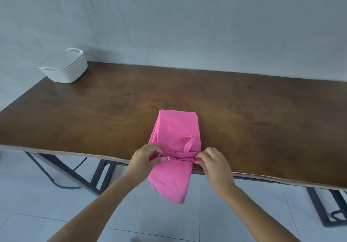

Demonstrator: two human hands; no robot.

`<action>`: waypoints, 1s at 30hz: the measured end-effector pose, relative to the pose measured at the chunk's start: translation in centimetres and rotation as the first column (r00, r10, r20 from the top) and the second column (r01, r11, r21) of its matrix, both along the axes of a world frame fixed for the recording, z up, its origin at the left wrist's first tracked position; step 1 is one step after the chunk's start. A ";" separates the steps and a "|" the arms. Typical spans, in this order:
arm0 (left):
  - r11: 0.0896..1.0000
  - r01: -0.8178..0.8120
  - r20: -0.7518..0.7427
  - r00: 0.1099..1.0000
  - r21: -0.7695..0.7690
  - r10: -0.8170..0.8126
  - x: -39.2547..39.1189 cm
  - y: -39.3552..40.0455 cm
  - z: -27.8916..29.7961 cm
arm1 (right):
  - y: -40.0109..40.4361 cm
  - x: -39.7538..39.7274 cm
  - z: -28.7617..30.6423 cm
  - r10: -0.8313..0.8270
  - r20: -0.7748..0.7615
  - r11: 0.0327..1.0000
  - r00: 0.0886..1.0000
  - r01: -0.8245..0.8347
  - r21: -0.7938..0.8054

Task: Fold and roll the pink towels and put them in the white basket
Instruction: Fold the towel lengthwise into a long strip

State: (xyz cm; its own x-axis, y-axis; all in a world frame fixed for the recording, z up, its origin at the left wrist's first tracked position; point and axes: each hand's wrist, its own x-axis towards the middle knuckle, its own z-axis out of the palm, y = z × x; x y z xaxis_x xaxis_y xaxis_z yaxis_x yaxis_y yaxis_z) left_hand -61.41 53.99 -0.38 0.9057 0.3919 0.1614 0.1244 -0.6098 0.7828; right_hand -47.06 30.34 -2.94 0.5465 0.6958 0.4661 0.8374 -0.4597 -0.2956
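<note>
Your pink towel (177, 129) carries no brand mark or printed words that you could read from here; the only tag-like feature is a small fabric loop (188, 142) standing up from its top layer, and nothing can be made out on it. The towel is folded into a long, narrow strip. Its long axis runs from you straight toward the wall (187, 22), across the short width of the wooden table (93, 114). The far end lies flat and squared off on the table top, about midway across the table. The near end passes over the table's front edge and hangs down toward the tiled floor (37, 204).

Your left hand (145, 159) is at the towel's left side, right at the table's front edge, with fingers and thumb curled in and pinching a bunched ridge of cloth. Your right hand (214, 162) is at the towel's right side, level with the left, its fingers likewise curled and pinching the same gathered ridge. That ridge runs crosswise between your two hands, at a right angle to the towel's length.

The white basket (64, 67) sits at the table's far left corner, against the wall and well apart from the towel. Its long side runs roughly along the wall, with a handle opening at each end. Its ribbed wall bears no lettering that you can see.

Below the table, dark metal legs (97, 176) and a black cable (62, 183) show to the left of the hanging towel.
</note>
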 end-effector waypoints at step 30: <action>0.984 0.006 0.117 0.993 -0.178 0.015 -17.1 4.4 9.2 | 3.9 -21.8 14.1 -0.230 -0.001 0.972 0.973 0.229 -0.047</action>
